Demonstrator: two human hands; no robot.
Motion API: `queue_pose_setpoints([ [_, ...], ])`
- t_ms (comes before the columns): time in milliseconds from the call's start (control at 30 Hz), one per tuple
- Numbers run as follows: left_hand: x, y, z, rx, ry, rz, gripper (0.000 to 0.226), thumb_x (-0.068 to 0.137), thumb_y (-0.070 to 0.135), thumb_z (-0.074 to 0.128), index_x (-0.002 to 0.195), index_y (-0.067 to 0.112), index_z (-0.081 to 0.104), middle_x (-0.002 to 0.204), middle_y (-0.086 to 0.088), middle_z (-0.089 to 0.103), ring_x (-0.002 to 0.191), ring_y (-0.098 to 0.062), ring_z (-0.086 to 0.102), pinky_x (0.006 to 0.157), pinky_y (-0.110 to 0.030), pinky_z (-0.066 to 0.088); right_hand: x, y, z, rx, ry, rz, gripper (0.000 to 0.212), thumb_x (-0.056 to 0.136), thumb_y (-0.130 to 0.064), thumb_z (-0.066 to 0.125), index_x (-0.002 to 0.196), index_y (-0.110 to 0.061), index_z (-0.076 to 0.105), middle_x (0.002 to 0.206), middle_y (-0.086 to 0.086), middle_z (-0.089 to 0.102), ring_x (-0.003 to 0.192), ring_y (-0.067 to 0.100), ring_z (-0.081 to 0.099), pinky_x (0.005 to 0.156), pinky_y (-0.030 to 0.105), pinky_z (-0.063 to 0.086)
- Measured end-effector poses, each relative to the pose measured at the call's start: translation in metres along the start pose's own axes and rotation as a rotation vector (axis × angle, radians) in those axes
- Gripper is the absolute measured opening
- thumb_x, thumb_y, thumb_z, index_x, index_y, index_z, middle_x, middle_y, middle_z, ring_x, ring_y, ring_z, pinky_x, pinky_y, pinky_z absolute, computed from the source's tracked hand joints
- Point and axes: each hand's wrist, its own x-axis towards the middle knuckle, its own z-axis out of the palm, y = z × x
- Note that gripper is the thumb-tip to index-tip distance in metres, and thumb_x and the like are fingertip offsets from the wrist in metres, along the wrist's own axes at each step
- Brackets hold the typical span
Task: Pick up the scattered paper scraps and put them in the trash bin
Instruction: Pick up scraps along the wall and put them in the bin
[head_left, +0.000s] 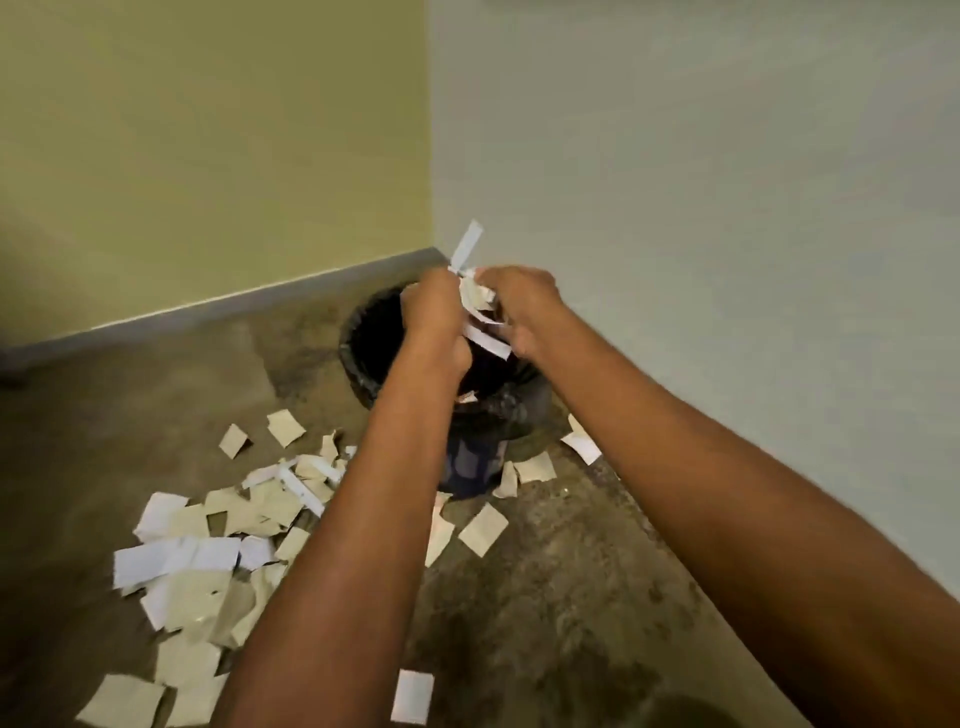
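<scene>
My left hand (434, 306) and my right hand (524, 306) are held together above the open mouth of the black trash bin (363, 343) in the room's corner. Between them they grip a bunch of paper scraps (480, 306); one white strip sticks up above the fingers and another hangs below. Many more white and tan paper scraps (208, 561) lie scattered on the floor, mostly to the left in front of the bin. A few lie beside the bin's base on the right (582, 447). My forearms hide part of the bin.
The bin, lined with a black bag, stands on a stained brown floor (545, 623) where a yellow-green wall (208, 156) meets a pale grey wall (675, 182). A single white scrap (413, 696) lies near the bottom edge.
</scene>
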Motion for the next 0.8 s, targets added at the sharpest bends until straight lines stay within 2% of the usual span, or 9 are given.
queue_pose_setpoints([
  [100,0.012,-0.006,-0.015,0.074,-0.021,-0.077,0.025,0.093,0.008,0.044,0.101,0.007,0.068,0.085,-0.013,0.066,0.06,-0.027,0.062,0.053,-0.026,0.049,0.007,0.016,0.001,-0.104,-0.035,0.079,0.014,0.093,-0.001,0.07,0.107,0.0,0.073,0.092,0.018,0.075,0.077,0.033,0.074,0.076,0.054,0.066],
  [167,0.012,-0.008,-0.022,0.092,-0.026,-0.109,0.02,0.094,0.008,0.046,0.096,0.007,0.066,0.089,-0.016,0.065,0.064,-0.027,0.062,0.06,-0.031,0.05,0.005,0.022,0.0,-0.167,-0.048,0.124,0.014,0.095,-0.007,0.072,0.108,-0.004,0.069,0.092,0.016,0.069,0.074,0.031,0.068,0.079,0.05,0.063],
  [233,0.024,-0.017,-0.026,0.125,-0.005,-0.111,0.025,0.093,0.018,0.056,0.108,0.005,0.07,0.104,-0.017,0.071,0.078,-0.032,0.072,0.066,-0.038,0.059,0.002,0.024,-0.004,-0.229,-0.046,0.13,0.019,0.098,-0.012,0.071,0.116,-0.01,0.063,0.094,0.008,0.059,0.08,0.028,0.057,0.072,0.047,0.057],
  [300,0.093,-0.055,-0.03,0.187,0.018,-0.147,0.052,0.072,0.043,0.075,0.119,0.02,0.074,0.137,-0.021,0.063,0.105,-0.041,0.074,0.076,-0.052,0.063,0.002,0.025,-0.009,-0.236,-0.039,0.107,0.022,0.098,-0.013,0.071,0.118,-0.012,0.063,0.097,0.003,0.059,0.091,0.026,0.056,0.081,0.053,0.058],
  [367,0.107,-0.067,-0.026,0.177,0.02,-0.202,0.062,0.054,0.056,0.08,0.111,0.032,0.077,0.15,-0.023,0.055,0.121,-0.046,0.065,0.087,-0.059,0.058,0.002,0.024,-0.015,-0.214,-0.03,0.077,0.022,0.096,-0.013,0.072,0.117,-0.011,0.067,0.101,0.003,0.063,0.096,0.023,0.06,0.091,0.056,0.059],
  [467,0.006,-0.023,-0.001,0.156,-0.079,-0.011,0.009,0.09,0.025,0.065,0.091,0.018,0.072,0.099,-0.009,0.075,0.087,-0.021,0.07,0.073,-0.032,0.054,0.001,0.019,-0.031,-0.161,-0.051,0.021,0.025,0.096,-0.012,0.071,0.12,-0.006,0.073,0.111,0.01,0.071,0.108,0.029,0.068,0.088,0.05,0.064],
  [500,-0.016,-0.017,0.008,0.175,-0.117,0.053,0.012,0.095,0.017,0.059,0.089,0.017,0.07,0.089,-0.004,0.073,0.081,-0.017,0.068,0.07,-0.031,0.053,-0.003,0.017,-0.04,-0.138,-0.069,-0.011,0.021,0.096,-0.012,0.07,0.116,-0.005,0.074,0.11,0.013,0.074,0.106,0.03,0.072,0.089,0.05,0.065],
  [667,-0.058,-0.037,0.063,0.226,-0.335,0.146,0.025,0.091,0.012,0.057,0.104,0.019,0.078,0.105,-0.003,0.077,0.105,-0.023,0.075,0.087,-0.04,0.064,-0.044,0.006,-0.125,-0.104,-0.041,-0.165,0.01,0.098,-0.012,0.07,0.105,-0.007,0.074,0.098,0.01,0.081,0.097,0.026,0.078,0.089,0.043,0.066],
  [800,-0.083,-0.078,0.103,0.337,-0.534,0.072,0.021,0.094,0.01,0.06,0.105,0.013,0.078,0.107,-0.014,0.078,0.1,-0.028,0.075,0.076,-0.032,0.065,-0.066,0.016,-0.212,-0.134,0.112,-0.136,0.012,0.101,-0.01,0.068,0.109,-0.006,0.075,0.104,0.011,0.079,0.098,0.026,0.077,0.087,0.039,0.065],
])
